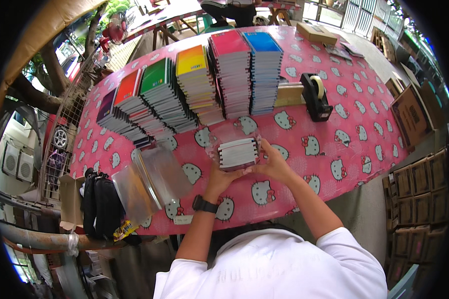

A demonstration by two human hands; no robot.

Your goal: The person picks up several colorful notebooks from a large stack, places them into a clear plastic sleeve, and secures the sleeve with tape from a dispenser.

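Observation:
Near the middle of the table, both my hands close around a small bundle of spiral notebooks [238,153], its white page edges facing up and dark binding along the right side. Clear plastic film stands up around the bundle. My left hand [221,178], below a black wristwatch, grips the lower left side. My right hand [275,165] wraps the right side, its thumb meeting the left one at the near edge. Left of my hands lie flat clear plastic bags [167,172]. Beyond the bundle rise tall stacks of notebooks with purple, red, green, yellow [192,61], pink and blue [262,43] covers.
A black tape dispenser [316,102] stands right of the blue stack. A cardboard box [316,33] sits at the far edge. A black bag [105,204] is at the left edge by an open carton [72,202]. Brown boxes [421,184] are piled on the right, off the table.

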